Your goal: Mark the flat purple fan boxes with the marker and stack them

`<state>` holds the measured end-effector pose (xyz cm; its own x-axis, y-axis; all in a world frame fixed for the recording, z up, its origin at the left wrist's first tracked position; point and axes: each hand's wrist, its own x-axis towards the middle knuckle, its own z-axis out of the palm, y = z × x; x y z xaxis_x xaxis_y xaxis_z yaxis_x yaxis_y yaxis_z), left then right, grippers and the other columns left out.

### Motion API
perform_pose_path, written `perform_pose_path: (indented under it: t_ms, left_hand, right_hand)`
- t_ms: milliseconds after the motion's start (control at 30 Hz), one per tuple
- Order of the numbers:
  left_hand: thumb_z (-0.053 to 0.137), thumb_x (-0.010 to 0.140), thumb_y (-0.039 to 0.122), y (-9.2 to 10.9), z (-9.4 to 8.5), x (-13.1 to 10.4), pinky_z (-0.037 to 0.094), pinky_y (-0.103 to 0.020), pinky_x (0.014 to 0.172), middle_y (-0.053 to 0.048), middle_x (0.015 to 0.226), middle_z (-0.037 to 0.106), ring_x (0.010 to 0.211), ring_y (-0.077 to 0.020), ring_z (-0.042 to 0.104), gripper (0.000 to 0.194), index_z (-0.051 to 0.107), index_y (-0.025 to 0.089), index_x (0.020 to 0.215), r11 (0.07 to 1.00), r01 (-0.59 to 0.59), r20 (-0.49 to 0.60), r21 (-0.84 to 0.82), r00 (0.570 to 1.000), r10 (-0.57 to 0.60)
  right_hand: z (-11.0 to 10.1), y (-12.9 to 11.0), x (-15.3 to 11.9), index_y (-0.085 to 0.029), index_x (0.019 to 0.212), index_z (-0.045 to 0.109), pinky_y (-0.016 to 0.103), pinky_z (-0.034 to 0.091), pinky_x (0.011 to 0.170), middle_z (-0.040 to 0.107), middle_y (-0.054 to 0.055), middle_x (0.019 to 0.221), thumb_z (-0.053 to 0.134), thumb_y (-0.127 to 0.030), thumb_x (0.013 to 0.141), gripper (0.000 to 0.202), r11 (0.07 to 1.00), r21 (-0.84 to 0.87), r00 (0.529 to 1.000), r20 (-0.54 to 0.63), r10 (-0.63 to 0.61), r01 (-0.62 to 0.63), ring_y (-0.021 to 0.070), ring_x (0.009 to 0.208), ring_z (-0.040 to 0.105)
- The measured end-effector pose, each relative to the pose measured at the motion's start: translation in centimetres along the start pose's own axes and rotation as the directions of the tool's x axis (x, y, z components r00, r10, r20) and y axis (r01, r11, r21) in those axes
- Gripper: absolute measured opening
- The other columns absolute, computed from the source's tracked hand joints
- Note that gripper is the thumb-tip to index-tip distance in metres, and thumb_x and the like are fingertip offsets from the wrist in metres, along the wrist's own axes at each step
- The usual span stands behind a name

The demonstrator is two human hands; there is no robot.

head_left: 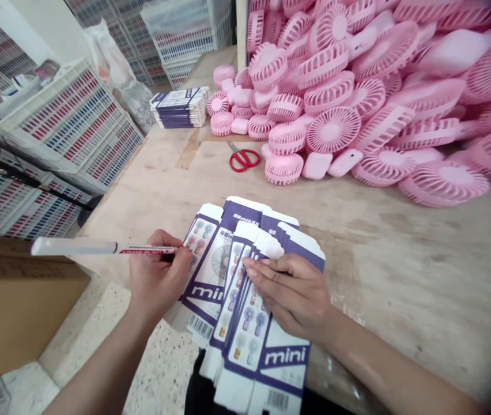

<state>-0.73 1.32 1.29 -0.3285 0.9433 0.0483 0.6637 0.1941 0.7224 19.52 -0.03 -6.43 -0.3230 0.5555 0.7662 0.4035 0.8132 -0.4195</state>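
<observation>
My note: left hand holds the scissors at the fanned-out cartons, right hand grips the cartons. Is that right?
No: the head view shows the left hand holding a pen; the scissors lie on the table. The right hand does grip the cartons.

Card, plastic, wood.
Centre: flat boxes (237, 300) smooth printed card; pen (98, 247) translucent plastic, left. Upper right: fans (370, 95) matt plastic. Tabletop (401, 276) scuffed wood.

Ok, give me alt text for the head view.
The left hand holds a pen at overlapping flat boxes; the right hand is on them. Beyond, on the table, are red scissors, a box stack and a heap of pink fans.
</observation>
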Motion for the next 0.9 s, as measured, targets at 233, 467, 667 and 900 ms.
perform_pose_path:
  t_ms: [233, 467, 667, 900]
  left_hand:
    - [0.058, 0.067, 0.018, 0.0, -2.4, 2.4, 0.025, -0.018, 0.035, 0.004, 0.053, 0.053, 0.038, -0.0061, 0.038, 0.044, 0.053, 0.012, 0.110, 0.883, 0.370, 0.577, -0.288, 0.803, -0.148]
    - [0.058, 0.066, 0.017, 1.6, -3.5, 1.5, 0.025, -0.017, 0.034, 0.004, 0.055, 0.053, 0.038, -0.0055, 0.039, 0.065, 0.040, 0.014, 0.128, 0.824, 0.454, 0.713, -0.339, 0.695, -0.089]
    - [0.059, 0.065, 0.017, 1.2, -2.9, 1.1, 0.026, -0.016, 0.034, 0.004, 0.053, 0.053, 0.037, -0.0055, 0.039, 0.065, 0.040, 0.012, 0.127, 0.828, 0.488, 0.761, -0.276, 0.637, -0.122]
    - [0.058, 0.064, 0.018, 1.7, -2.7, 1.0, 0.025, -0.015, 0.033, 0.005, 0.051, 0.052, 0.035, -0.0045, 0.036, 0.067, 0.035, 0.010, 0.127, 0.818, 0.491, 0.746, -0.300, 0.655, -0.119]
  right_hand:
    - [-0.2, -0.1, 0.2, -0.011, 0.105, 0.059, 0.032, 0.052, 0.067, 0.069, 0.009, 0.101, 0.050, -0.004, 0.076, 0.031, 0.997, -0.073, 0.999, -0.016, -0.033, 0.032, 0.0159, 0.083, 0.063]
    - [-0.5, -0.5, 0.0, -0.012, 0.098, 0.062, 0.032, 0.045, 0.067, 0.069, 0.007, 0.099, 0.049, -0.008, 0.077, 0.024, 0.982, -0.186, 0.999, -0.009, -0.042, 0.040, 0.0147, 0.082, 0.063]
    - [-0.6, -0.7, -0.4, -0.014, 0.113, 0.056, 0.032, 0.040, 0.067, 0.068, 0.005, 0.104, 0.052, -0.008, 0.077, 0.037, 0.981, -0.192, 0.999, -0.022, -0.033, 0.028, 0.0155, 0.086, 0.063]
    - [-0.3, -0.7, -0.7, -0.016, 0.120, 0.052, 0.034, 0.038, 0.072, 0.068, 0.002, 0.103, 0.051, -0.009, 0.079, 0.041, 0.977, -0.212, 0.998, -0.063, -0.031, 0.017, 0.0167, 0.088, 0.061]
